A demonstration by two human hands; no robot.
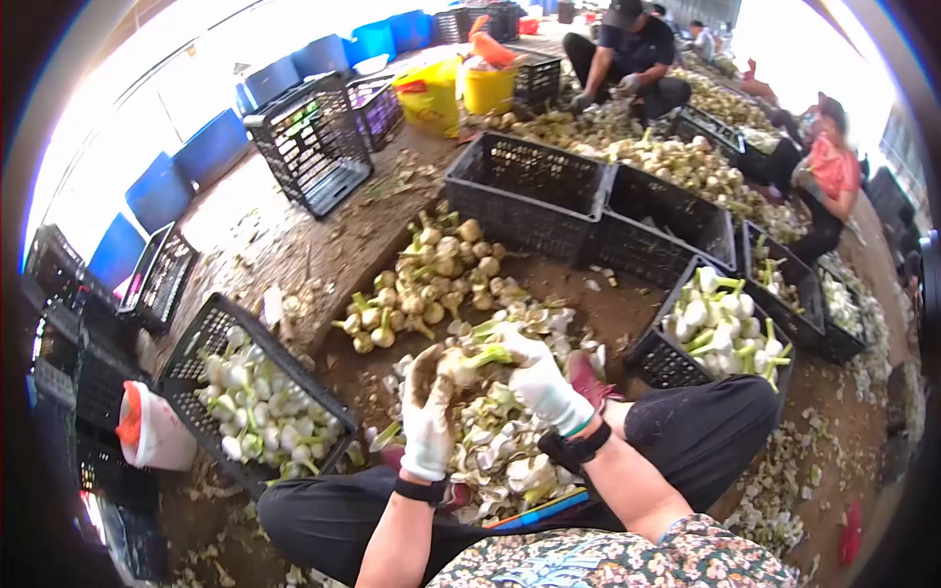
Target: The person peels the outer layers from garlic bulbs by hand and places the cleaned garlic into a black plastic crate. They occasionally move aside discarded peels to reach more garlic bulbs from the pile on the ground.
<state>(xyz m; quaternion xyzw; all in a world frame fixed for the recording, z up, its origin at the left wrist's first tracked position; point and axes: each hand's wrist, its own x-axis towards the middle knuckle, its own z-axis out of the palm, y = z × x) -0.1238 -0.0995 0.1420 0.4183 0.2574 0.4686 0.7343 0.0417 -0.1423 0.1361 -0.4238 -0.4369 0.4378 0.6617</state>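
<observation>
Both my hands wear white gloves with dirt on the fingers. A garlic bulb with a short green stem is between them, above a heap of peeled skins. My left hand is curled round the bulb's left side. The fingers of my right hand are pinched on the green stem end. Beyond my hands lies a pile of unpeeled, soil-marked garlic. Cleaned white bulbs fill a black crate at the left and another black crate at the right.
Two black crates stand ahead, past the pile. A white bucket is at the far left. Yellow buckets stand further back. Two people sit by a long garlic heap. My bent legs frame the skins.
</observation>
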